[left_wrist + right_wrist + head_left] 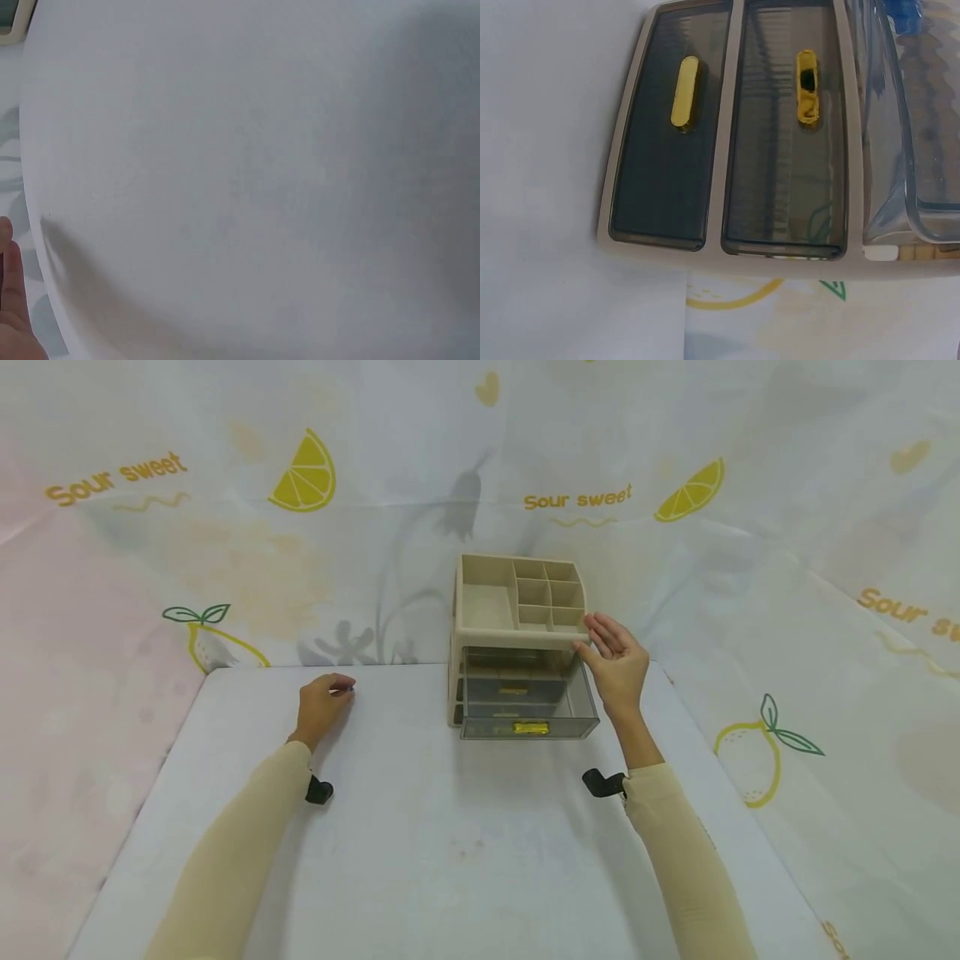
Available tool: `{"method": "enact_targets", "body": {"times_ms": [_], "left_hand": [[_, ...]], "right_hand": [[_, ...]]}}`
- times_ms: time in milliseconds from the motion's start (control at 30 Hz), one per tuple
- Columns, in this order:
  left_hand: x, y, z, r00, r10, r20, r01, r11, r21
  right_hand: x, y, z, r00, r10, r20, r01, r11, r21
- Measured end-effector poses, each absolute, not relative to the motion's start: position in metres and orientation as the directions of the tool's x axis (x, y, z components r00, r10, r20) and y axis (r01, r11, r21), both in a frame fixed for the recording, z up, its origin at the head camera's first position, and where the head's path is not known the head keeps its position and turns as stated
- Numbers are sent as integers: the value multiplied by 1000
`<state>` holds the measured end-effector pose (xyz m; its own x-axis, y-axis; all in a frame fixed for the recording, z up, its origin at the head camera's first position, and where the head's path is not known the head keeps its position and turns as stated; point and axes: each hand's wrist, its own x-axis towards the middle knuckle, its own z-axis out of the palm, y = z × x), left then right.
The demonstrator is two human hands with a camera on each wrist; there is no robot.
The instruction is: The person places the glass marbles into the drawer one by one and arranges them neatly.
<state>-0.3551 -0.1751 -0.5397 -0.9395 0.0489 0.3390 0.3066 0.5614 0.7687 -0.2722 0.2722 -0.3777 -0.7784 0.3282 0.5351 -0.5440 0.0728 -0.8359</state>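
A beige desktop drawer organizer (pixel 489 633) stands at the far side of the table, with a divided open tray on top. Its clear top drawer (pixel 531 727) is pulled out toward me and has a gold handle. My right hand (pixel 619 670) holds the organizer's upper front right corner, thumb at the front and fingertips along the side. Left of the organizer, my left hand (pixel 321 708) is over the table, thumb and fingers pinched together on a small dark thing too tiny to identify. Only its fingers (pixel 12 285) enter the left wrist view.
Below the pulled-out drawer are two closed smoky drawers (pixel 660 172) with gold handles. A bit of blue (pixel 907 15) shows by the clear drawer in the right wrist view. The white table (pixel 420 852) meets a lemon-printed cloth backdrop (pixel 405 452) behind the organizer.
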Motion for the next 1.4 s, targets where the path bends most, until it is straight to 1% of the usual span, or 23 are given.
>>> {"method": "enact_targets", "body": {"times_ms": [167,367,533,733,933,1133,1200,1400], "left_hand": [[-357,-170,-540,-932,13,361,316,515,797],[-354,-154,-526,-922,49,385,371,404,836],[-355,-141,-515,-906,68,418,409,397,821],[-357,-122,-494,-892,66,447,443,319,838],[-350,-101,-467,-877,101,469,479,216,850],[-323,-80,-426,-818,164,552,574,147,806],[-314,-72,-411,-786,191,588,614,123,780],[-298,-52,-387,-681,253,688,714,17,700]], "right_hand": [[-272,272,-377,-781,325,533,-544,63,-836],[-273,273,-378,-777,325,540,-549,71,-833],[-273,273,-378,-775,322,543,-548,84,-832],[-273,274,-378,-782,313,539,-541,87,-836],[-270,273,-375,-789,301,536,-535,94,-840],[-271,272,-376,-777,300,553,-547,113,-830],[-272,273,-378,-771,302,560,-553,117,-825],[-270,273,-376,-770,302,563,-558,109,-822]]}}
